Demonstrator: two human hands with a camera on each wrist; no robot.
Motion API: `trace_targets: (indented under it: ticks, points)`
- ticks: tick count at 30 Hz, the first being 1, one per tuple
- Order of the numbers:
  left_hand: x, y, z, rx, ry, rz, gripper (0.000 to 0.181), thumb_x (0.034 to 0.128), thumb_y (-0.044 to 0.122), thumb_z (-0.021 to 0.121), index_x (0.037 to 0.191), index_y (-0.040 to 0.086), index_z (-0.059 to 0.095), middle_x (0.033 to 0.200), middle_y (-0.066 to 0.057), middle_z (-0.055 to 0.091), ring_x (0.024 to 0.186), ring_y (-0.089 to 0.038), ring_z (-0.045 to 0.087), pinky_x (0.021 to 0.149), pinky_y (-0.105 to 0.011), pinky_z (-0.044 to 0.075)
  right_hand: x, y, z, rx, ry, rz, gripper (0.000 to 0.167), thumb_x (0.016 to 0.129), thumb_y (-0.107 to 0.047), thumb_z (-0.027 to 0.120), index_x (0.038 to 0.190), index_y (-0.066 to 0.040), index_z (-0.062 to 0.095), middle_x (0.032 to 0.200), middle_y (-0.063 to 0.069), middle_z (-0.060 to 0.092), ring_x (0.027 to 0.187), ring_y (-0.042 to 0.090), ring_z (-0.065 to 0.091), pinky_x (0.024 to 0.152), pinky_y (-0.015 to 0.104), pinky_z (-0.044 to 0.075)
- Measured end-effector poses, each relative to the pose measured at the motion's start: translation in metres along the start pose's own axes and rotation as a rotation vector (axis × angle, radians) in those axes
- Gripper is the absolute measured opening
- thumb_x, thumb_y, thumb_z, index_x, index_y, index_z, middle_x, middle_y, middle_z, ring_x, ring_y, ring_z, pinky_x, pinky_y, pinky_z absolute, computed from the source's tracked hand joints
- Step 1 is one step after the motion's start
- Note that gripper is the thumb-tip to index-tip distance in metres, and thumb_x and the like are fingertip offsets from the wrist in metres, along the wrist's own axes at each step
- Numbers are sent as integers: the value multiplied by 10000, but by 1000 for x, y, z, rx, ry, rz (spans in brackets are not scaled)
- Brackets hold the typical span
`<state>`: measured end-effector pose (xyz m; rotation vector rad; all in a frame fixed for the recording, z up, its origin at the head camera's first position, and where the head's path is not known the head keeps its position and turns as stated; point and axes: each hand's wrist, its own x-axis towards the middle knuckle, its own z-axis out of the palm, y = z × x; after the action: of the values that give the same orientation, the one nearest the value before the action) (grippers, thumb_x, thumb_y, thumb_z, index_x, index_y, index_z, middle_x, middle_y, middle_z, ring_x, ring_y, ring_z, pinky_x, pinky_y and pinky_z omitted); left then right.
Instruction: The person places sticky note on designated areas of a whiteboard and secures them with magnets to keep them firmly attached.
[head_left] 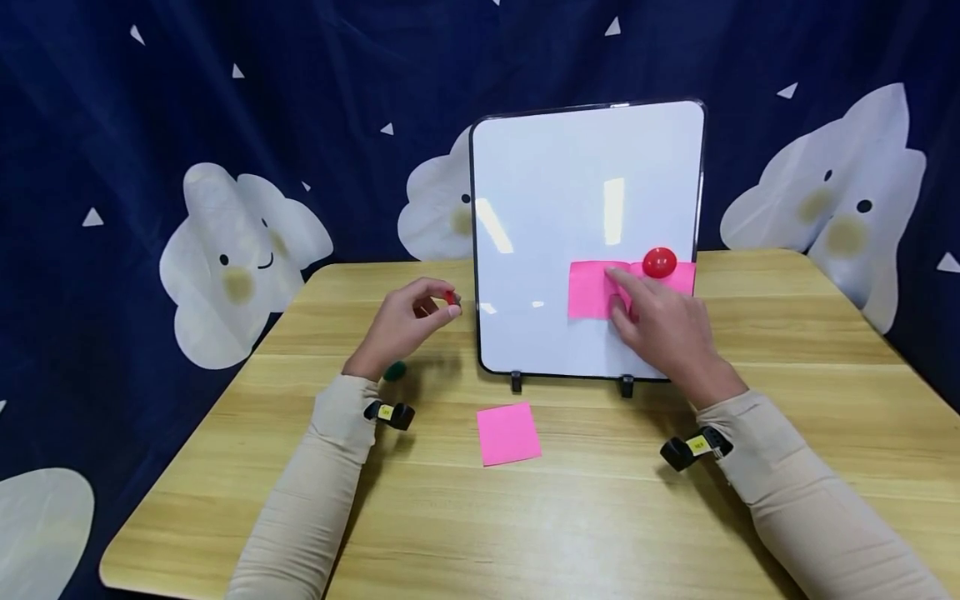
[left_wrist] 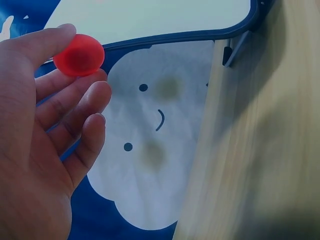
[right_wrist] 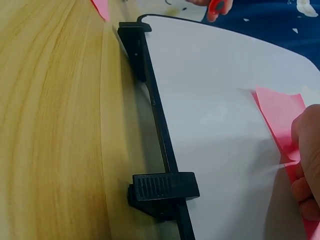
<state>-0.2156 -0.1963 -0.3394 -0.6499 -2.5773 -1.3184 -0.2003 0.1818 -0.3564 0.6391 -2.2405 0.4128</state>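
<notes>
In the head view, my left hand (head_left: 408, 321) pinches a round red magnet (head_left: 451, 297) between thumb and index finger, left of the whiteboard (head_left: 547, 200). The left wrist view shows this magnet (left_wrist: 79, 55) near the fingertips, the other fingers loosely bent. Against the board, my right hand (head_left: 667, 325) presses a pink sticky note (head_left: 587, 290) with its index fingertip near the top edge; the thumb lies lower. Beside it, a second pink note (head_left: 683, 279) sits under another red magnet (head_left: 660, 262), partly hidden by the right hand.
Another pink sticky note (head_left: 508, 434) lies flat on the wooden table (head_left: 600, 517) before the board. A dark green round object (head_left: 394, 371) is beside the left wrist. Black feet (head_left: 627, 385) support the board. Behind hangs a dark blue cloud-patterned curtain (head_left: 360, 67).
</notes>
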Motion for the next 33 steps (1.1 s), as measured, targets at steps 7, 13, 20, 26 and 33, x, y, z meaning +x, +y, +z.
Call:
trace_targets:
  ticks: [7, 13, 20, 26, 33]
  points:
    - [4, 2, 2, 19, -5, 37, 368, 928, 426, 714, 1226, 211, 678, 1080, 71, 681, 839, -174, 601, 694, -377, 518, 0, -2, -1, 6, -1, 2, 479, 858, -99, 732, 1328, -84, 641, 620, 39, 527, 484, 169, 431, 422, 301, 304]
    - [14, 7, 6, 50, -42, 94, 340, 941, 401, 704, 1205, 188, 676, 1082, 66, 678, 808, -161, 606, 667, -367, 521, -1, -2, -3, 1, -3, 18, 480, 853, -76, 738, 1323, -80, 644, 626, 43, 538, 490, 169, 442, 425, 300, 307]
    - [14, 15, 5, 78, -28, 97, 346, 941, 390, 705, 1207, 172, 674, 1108, 64, 674, 815, -149, 613, 672, -365, 533, 0, -2, 0, 9, -7, 5, 482, 865, -95, 728, 1338, -85, 634, 629, 41, 539, 488, 169, 443, 427, 302, 324]
    - [19, 25, 8, 55, -22, 113, 339, 933, 401, 713, 1196, 186, 694, 1099, 86, 679, 820, -142, 622, 667, -359, 532, -1, -1, 1, 7, 3, -2, 477, 853, -82, 740, 1319, -84, 642, 630, 40, 548, 487, 167, 449, 422, 293, 303]
    - [26, 32, 16, 14, -7, 139, 369, 919, 325, 745, 1244, 157, 695, 1074, 71, 698, 786, -143, 634, 631, -343, 524, -2, -2, 1, 16, 7, -6, 484, 854, -80, 742, 1327, -96, 644, 637, 34, 550, 492, 160, 445, 422, 292, 298]
